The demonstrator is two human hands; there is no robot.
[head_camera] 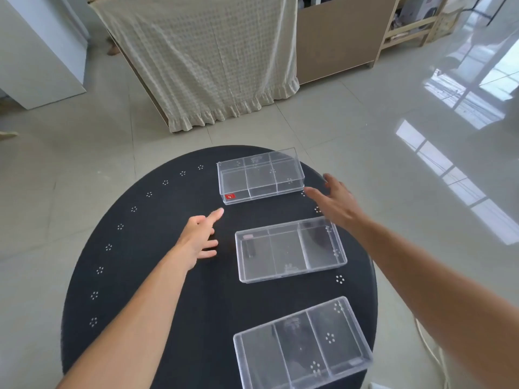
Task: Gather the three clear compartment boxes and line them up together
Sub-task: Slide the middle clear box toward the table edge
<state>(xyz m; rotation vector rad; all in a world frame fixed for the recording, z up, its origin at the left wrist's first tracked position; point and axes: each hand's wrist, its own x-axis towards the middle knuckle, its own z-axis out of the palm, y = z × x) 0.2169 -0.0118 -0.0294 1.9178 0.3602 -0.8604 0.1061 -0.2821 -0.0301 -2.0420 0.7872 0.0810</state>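
Three clear compartment boxes lie apart on a round black table (pixel 157 276). The far box (pixel 259 176), with a red sticker at its front left corner, sits at the table's far edge. The middle box (pixel 289 249) lies below it, and the near box (pixel 302 345) is tilted by the front right edge. My left hand (pixel 200 237) hovers open left of the middle box, its index finger pointing toward the far box. Just right of the far box's near right corner is my right hand (pixel 335 203), open with fingers spread. Neither hand touches a box.
A cloth-draped piece of furniture (pixel 213 60) stands on the tiled floor behind the table. A wooden panel and shelving (pixel 337 37) are at the back right, a white cabinet (pixel 36 60) at the back left. A pale cord (pixel 432 352) trails on the floor at the right.
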